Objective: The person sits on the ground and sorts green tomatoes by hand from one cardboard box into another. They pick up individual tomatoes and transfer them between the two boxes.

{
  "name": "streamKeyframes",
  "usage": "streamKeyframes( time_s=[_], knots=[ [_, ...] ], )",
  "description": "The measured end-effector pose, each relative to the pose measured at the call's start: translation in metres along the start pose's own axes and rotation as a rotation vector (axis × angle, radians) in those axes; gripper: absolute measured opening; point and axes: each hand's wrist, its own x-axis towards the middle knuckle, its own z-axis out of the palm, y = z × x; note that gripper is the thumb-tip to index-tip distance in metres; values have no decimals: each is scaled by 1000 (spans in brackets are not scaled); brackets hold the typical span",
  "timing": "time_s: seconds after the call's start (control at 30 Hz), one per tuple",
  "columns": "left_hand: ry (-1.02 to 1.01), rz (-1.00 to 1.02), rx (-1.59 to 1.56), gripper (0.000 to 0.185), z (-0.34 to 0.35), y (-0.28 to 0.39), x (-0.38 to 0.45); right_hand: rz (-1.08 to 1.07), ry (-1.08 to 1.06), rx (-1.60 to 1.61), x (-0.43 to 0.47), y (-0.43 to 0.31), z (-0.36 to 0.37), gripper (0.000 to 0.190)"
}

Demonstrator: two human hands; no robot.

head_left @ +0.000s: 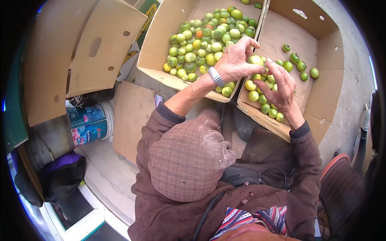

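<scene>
My left hand, with a striped band at the wrist, holds a yellow-green tomato between thumb and fingers, over the divide between two cardboard boxes. Close by on the right, my right hand has thumb and forefinger apart; its forefinger tip is near the held tomato, and no tomato is plainly gripped. The left cardboard box carries a heap of mostly green tomatoes, a few orange. In the right cardboard box, green tomatoes lie scattered, with more at its near end, partly hidden under my right hand.
Folded cardboard sheets stand at the left. Below them a printed plastic bucket lies on its side, near a black and purple bag. A flat cardboard piece rests by my left knee. A red-rimmed container is at right.
</scene>
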Motion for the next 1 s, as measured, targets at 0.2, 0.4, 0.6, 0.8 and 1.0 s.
streamKeyframes(
  time_s=[0.2, 0.4, 0.6, 0.8, 1.0],
  knots=[
    [66, 153, 3, 58, 11, -2, -5, -41, 1, -36, 6, -7, 4, 62],
    [2, 458, 9, 56, 27, 4, -13, -44, 64, -35, 3, -5, 4, 49],
    [323, -27, 377, 41, -80, -46, 29, 221, -235, -372, -4, 16, 0, 38],
    [-231, -431, 1038, 41, -102, -162, 18, 270, -598, -378, -34, 35, 11, 34],
    [-317, -354, 1189, 35, -82, -183, 7, 233, -400, -302, -23, 32, 10, 31]
  ],
)
